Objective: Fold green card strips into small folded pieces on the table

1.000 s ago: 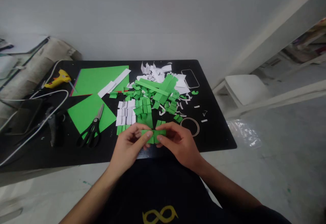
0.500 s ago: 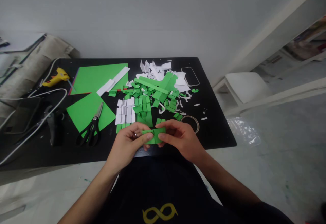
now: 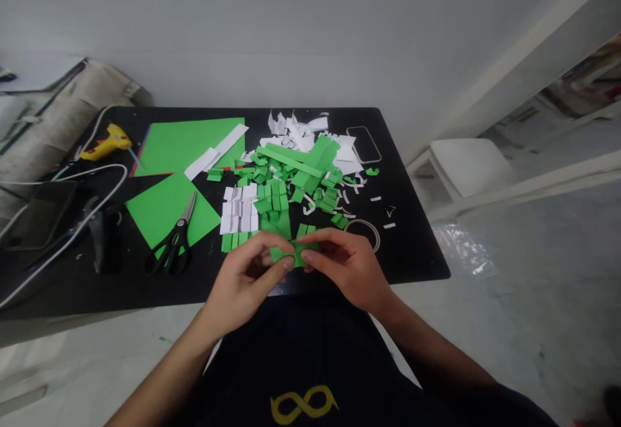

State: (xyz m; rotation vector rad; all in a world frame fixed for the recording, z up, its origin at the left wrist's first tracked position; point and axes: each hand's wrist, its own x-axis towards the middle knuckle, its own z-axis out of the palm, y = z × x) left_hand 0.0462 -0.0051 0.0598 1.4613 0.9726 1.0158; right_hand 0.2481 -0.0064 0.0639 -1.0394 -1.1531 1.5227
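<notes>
Near the table's front edge, my left hand [image 3: 245, 278] pinches the left part of a small folded green paper piece [image 3: 297, 254]. The right part of that piece is between the thumb and fingers of my right hand [image 3: 352, 268]. Just beyond my hands lie folded white pieces [image 3: 239, 209] and folded green pieces [image 3: 275, 195] in rows. Behind them is a heap of green strips [image 3: 310, 168] and white scraps [image 3: 301, 131]. My fingers cover parts of the held paper.
Black-handled scissors [image 3: 173, 239] rest on a green sheet [image 3: 155, 210] at the left. Beyond are a larger green sheet [image 3: 194, 139], a yellow glue gun [image 3: 109, 143] and white cables. A tape ring [image 3: 371, 228] lies right of my right hand.
My left thumb and fingers have shifted on the green piece, which is now bent more at its middle. My right hand has barely moved.
</notes>
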